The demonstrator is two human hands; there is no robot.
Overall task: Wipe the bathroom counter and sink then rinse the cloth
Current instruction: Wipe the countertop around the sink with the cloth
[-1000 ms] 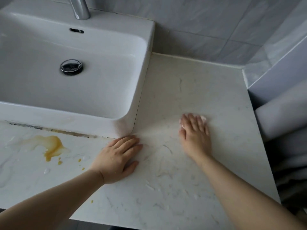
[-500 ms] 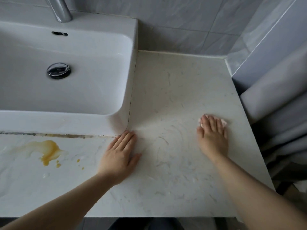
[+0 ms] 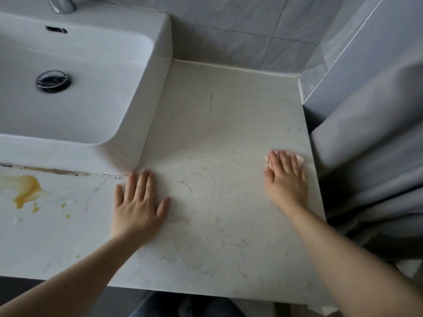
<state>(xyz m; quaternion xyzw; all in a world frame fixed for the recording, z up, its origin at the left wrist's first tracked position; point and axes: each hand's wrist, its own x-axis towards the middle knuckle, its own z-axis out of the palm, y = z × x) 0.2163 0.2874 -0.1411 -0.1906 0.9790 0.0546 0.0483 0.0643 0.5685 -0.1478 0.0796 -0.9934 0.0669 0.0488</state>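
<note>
The pale marble counter (image 3: 217, 124) fills the middle of the head view. My right hand (image 3: 286, 181) presses flat on a small pinkish cloth (image 3: 299, 158) near the counter's right edge; only the cloth's edges show past my fingertips. Flat on the counter, fingers spread and holding nothing, my left hand (image 3: 139, 204) rests just below the front right corner of the white sink (image 3: 158, 72). An orange-yellow spill (image 3: 24, 187) with small drops lies on the counter at the left, in front of the sink.
A chrome drain plug (image 3: 53, 81) sits in the basin and the tap base (image 3: 61, 4) shows at the top edge. Grey tiled wall (image 3: 240, 30) runs behind. A grey curtain (image 3: 370, 170) hangs against the counter's right side. Dark grime lines the sink's front seam (image 3: 57, 171).
My right hand has slid the cloth rightward across the counter, from the middle to near the right edge. My left hand has stayed planted by the sink corner. The view has shifted right.
</note>
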